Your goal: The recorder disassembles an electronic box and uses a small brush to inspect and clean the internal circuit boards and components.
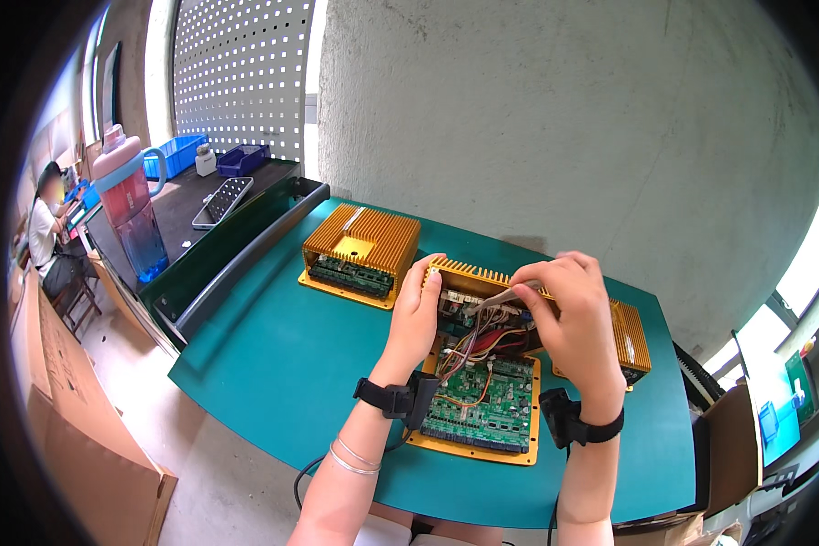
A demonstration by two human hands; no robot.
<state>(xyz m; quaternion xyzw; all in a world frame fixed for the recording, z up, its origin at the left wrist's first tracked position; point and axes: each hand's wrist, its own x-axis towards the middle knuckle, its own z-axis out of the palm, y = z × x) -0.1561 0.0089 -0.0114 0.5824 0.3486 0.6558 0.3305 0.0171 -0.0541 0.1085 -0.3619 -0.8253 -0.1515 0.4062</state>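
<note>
The green circuit board (491, 400) lies exposed; wires (496, 344) seem already joined to it. Beyond, the left hand (414, 317) clasps the raised golden ribbed housing (475, 271), apparently not yet closed; the right hand (571, 302) pinches a pale strip (499, 298).

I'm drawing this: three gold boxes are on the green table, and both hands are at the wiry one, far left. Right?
No: the head view shows the wiry box in the middle, not far left. Three gold boxes on the green table, left hand and right hand at the wiry one: correct.
</note>
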